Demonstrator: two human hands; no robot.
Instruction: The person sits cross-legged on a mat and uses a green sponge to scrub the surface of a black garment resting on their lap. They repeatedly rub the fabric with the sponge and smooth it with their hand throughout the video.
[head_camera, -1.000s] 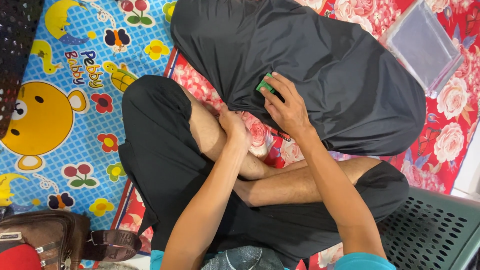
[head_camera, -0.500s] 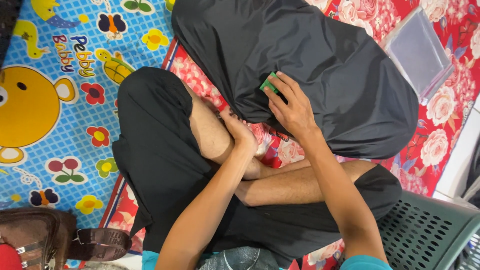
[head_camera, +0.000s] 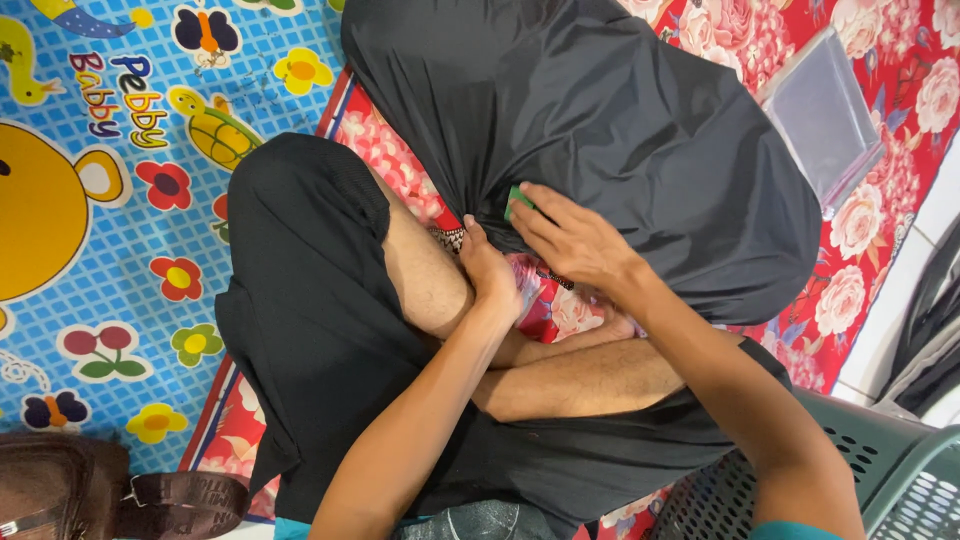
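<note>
A large black cloth (head_camera: 620, 130) lies spread on the floor in front of my crossed legs. My right hand (head_camera: 575, 240) rests on its near edge and pinches a small green flat piece (head_camera: 517, 201) against the fabric. My left hand (head_camera: 490, 272) sits just to the left, by my knee. Its fingers are curled and its thumb is at the gathered corner of the cloth, which bunches toward it. My black shorts (head_camera: 310, 320) cover my lap below both hands.
A red floral mat (head_camera: 880, 230) lies under the cloth, and a blue cartoon play mat (head_camera: 120, 200) is at the left. A clear plastic sleeve (head_camera: 825, 115) lies at the upper right. A green plastic basket (head_camera: 890, 480) stands at the lower right and a brown bag (head_camera: 60, 490) at the lower left.
The view has shifted slightly. My right hand keeps the green piece at the same spot on the cloth, and my left hand stays at the gathered corner.
</note>
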